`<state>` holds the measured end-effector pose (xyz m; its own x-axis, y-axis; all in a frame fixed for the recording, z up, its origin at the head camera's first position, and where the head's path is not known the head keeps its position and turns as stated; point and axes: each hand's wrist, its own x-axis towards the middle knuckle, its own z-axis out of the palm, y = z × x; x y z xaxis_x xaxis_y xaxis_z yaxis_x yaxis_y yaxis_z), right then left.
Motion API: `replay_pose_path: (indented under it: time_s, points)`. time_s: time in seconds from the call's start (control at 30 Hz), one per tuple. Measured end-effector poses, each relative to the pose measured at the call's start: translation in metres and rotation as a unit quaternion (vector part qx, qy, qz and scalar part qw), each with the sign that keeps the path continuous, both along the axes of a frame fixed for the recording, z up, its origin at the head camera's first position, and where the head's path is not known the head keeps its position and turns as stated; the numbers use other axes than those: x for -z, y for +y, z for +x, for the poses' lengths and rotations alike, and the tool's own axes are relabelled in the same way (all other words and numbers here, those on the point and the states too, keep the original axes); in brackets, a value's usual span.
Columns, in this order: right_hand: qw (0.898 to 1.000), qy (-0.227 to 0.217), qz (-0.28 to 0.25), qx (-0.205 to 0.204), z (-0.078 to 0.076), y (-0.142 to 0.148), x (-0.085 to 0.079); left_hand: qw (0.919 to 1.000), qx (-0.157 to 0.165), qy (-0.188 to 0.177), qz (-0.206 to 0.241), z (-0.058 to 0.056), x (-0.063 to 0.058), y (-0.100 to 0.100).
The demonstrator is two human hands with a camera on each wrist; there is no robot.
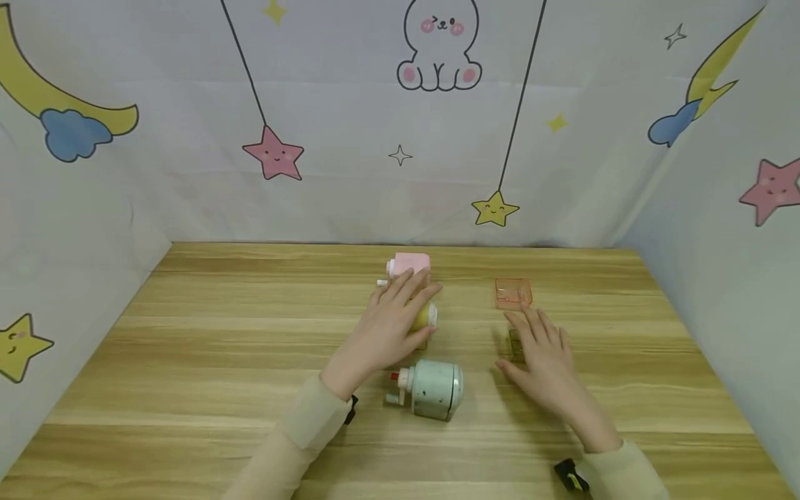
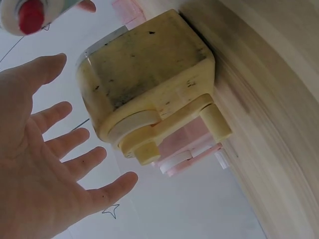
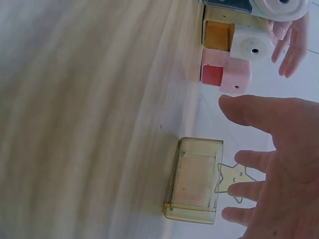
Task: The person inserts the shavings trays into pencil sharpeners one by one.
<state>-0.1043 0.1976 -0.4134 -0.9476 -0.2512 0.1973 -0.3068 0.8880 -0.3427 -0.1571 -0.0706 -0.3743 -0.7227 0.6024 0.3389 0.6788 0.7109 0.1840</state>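
My left hand [image 1: 384,326] hovers over the yellow crank pencil sharpener [image 2: 149,69], fingers spread and nothing held. In the left wrist view a gap shows between the fingers and that sharpener. A mint-green pencil sharpener [image 1: 434,389] lies nearer to me, its crank pointing left. Behind the left hand is a pink pencil sharpener [image 1: 412,262], partly covered by the fingers. My right hand [image 1: 546,361], fingers extended and apart, is beside a clear yellow shavings drawer [image 3: 194,179] without touching it in the right wrist view.
A clear orange-pink shavings drawer [image 1: 512,294] lies farther back, just beyond the right fingertips. The wood-grain table [image 1: 219,333] meets a white printed cloth [image 1: 350,201] at the back and sides. Black straps [image 1: 571,476] show at the wrists.
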Motion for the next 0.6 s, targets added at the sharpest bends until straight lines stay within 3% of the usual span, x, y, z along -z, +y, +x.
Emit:
replay_pose_path:
  time_s: [0.4, 0.6]
  points:
    - [0.999, -0.032, 0.004, 0.008, -0.006, 0.005, -0.001, 0.9999, 0.005, -0.014, 0.007, -0.008, 0.008, -0.002]
    - [0.998, -0.056, 0.01, 0.006, -0.005, 0.009, 0.0, 0.9989, 0.01, -0.046, 0.006, -0.009, 0.012, -0.004]
